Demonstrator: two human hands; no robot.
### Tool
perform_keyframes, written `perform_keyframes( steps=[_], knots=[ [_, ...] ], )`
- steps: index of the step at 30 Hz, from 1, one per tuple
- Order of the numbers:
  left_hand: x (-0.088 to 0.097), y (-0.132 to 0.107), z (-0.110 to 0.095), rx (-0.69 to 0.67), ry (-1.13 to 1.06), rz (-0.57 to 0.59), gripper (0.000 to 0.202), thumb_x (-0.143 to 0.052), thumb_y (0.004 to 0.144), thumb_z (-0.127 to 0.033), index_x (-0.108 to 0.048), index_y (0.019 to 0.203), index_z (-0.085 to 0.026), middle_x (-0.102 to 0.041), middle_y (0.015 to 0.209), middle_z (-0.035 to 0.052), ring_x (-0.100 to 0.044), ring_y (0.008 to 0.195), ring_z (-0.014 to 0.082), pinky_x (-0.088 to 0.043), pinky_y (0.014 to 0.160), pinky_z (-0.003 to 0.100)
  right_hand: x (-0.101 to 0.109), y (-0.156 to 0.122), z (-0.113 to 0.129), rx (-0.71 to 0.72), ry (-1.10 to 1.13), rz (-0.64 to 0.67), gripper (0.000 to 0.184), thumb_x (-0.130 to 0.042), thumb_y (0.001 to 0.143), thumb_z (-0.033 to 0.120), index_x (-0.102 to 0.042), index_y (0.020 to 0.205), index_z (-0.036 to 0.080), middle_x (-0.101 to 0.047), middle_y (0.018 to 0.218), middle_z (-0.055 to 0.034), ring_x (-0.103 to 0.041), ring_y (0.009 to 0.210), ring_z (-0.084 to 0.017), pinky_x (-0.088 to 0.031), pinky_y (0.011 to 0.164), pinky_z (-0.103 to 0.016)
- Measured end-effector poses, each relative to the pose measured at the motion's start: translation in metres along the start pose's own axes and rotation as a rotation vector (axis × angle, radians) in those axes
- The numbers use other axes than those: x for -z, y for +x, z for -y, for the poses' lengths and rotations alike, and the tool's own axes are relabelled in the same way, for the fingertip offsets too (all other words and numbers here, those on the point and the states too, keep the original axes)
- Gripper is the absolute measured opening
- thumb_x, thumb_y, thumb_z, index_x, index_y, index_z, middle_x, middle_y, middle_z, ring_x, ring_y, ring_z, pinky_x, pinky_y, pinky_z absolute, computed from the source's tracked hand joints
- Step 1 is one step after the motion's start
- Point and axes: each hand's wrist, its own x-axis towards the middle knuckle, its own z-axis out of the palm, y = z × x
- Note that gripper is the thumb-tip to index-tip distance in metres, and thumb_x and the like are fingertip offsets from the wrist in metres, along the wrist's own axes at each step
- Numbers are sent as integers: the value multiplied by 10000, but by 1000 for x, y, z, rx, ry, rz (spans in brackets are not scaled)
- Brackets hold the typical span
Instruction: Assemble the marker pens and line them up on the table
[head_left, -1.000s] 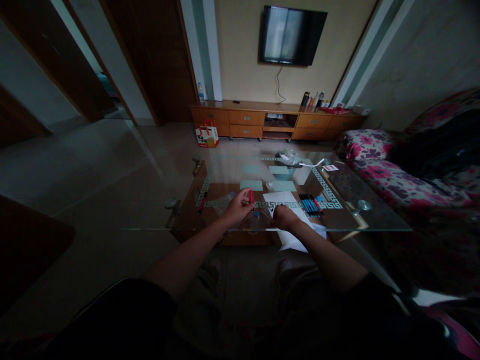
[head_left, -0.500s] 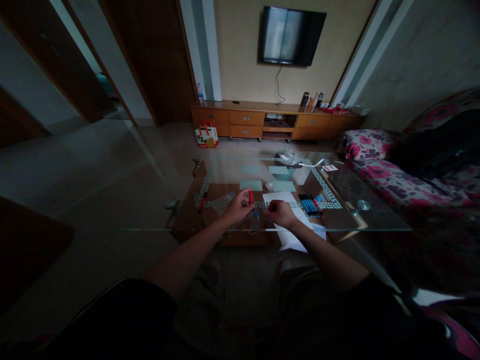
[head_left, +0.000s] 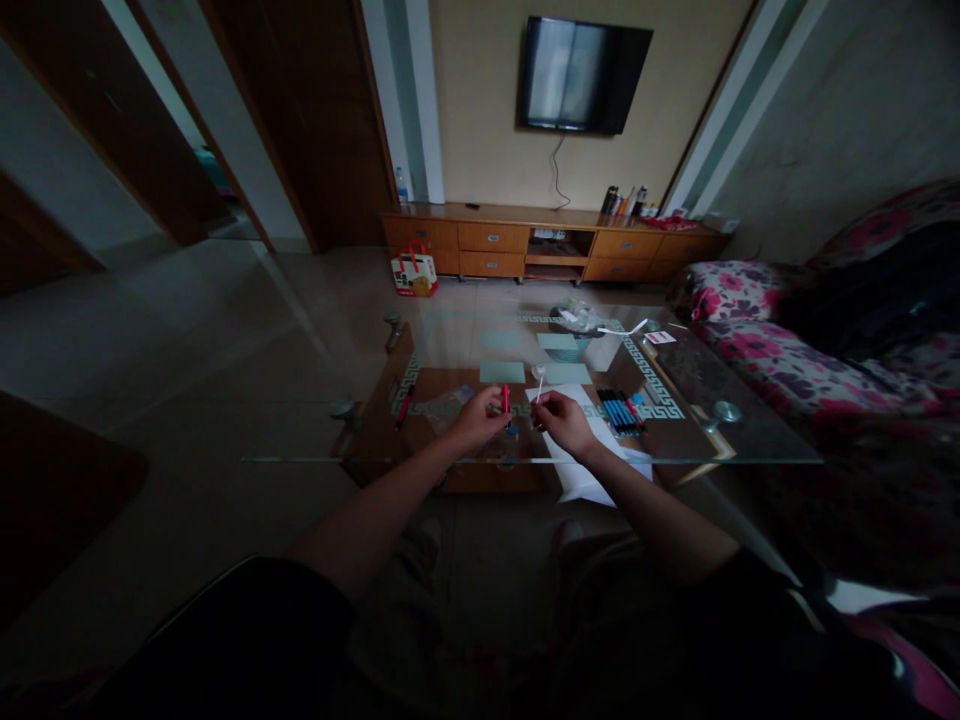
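Observation:
Over the near part of the glass table [head_left: 735, 440], my left hand [head_left: 478, 420] is closed round a red pen [head_left: 505, 398] held upright. Just to its right, my right hand [head_left: 562, 422] pinches a thin pale stick-like piece [head_left: 539, 385] that points up, too small to name. The two hands are close together, nearly touching. White paper [head_left: 581, 470] lies under my right hand, and a row of several blue and black pens [head_left: 621, 410] lies right of it.
Another red pen [head_left: 403, 406] lies at the table's left side. Pale green cards [head_left: 502, 371] and a bowl [head_left: 574, 318] sit farther back. A floral sofa [head_left: 780, 350] stands to the right. A wooden TV cabinet [head_left: 551, 242] and wall TV [head_left: 581, 72] are beyond.
My right hand has risen off the paper and moved left toward my left hand, now holding the thin pale piece upright. My left hand with the red pen has barely shifted.

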Motion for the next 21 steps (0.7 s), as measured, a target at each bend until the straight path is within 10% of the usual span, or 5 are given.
perform_keyframes(
  steps=[8, 21],
  knots=[
    [-3, -1, -6, 32, -19, 80, 131, -683, 773, -210, -607, 850, -136, -636, 777, 18, -602, 662, 116, -473, 587, 204, -1, 2, 0, 44, 112, -84, 375, -648, 800, 467, -551, 1038, 194, -678, 779, -21, -656, 672, -164, -556, 647, -293],
    [0, -3, -6, 125, -98, 206, 307, -728, 796, -327, -659, 991, -100, -692, 795, 61, -660, 689, 148, -520, 612, 241, -1, 1, 11, 77, 304, -175, 438, -711, 757, 542, -592, 998, 196, -691, 765, -33, -653, 641, -168, -540, 594, -289]
  ],
)
